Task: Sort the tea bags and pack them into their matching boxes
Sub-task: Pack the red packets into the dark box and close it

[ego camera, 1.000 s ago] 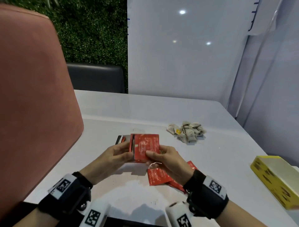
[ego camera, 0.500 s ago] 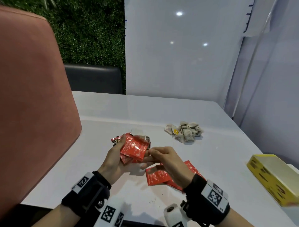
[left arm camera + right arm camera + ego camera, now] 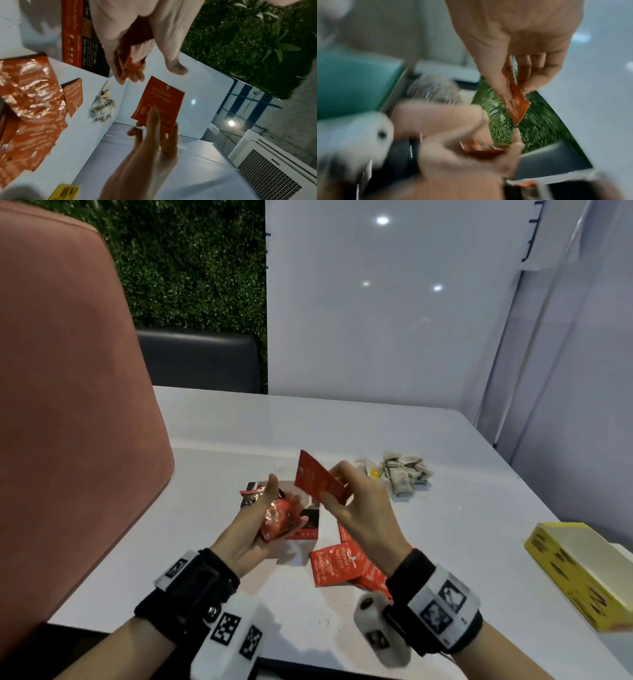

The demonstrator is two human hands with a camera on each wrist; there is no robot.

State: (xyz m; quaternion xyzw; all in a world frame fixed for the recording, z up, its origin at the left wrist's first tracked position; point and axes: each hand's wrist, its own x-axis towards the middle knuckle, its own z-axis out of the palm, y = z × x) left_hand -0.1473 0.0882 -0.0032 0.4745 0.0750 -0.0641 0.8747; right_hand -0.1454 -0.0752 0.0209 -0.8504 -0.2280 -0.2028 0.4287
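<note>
My left hand [image 3: 274, 508] grips a small stack of red tea sachets [image 3: 278, 518] over the open red and black box [image 3: 308, 523], which lies on the table. My right hand [image 3: 337, 482] pinches one red sachet [image 3: 317, 478] and holds it up just right of the stack. The left wrist view shows that sachet [image 3: 160, 104] flat on, under the left hand's stack [image 3: 129, 65]. The blurred right wrist view shows the pinched sachet [image 3: 516, 100] edge on. More red sachets [image 3: 339, 565] lie below my right wrist. A pile of grey paper tea bags [image 3: 402, 474] sits further back.
An open yellow box [image 3: 579, 573] lies near the table's right edge. A pink chair back [image 3: 68, 405] stands close on the left. A white wall panel [image 3: 376, 320] rises behind the white table [image 3: 462, 525].
My right hand has drawn one red sachet away from the stack and lifted it up and to the right. The left hand has kept the rest and turned its palm upward.
</note>
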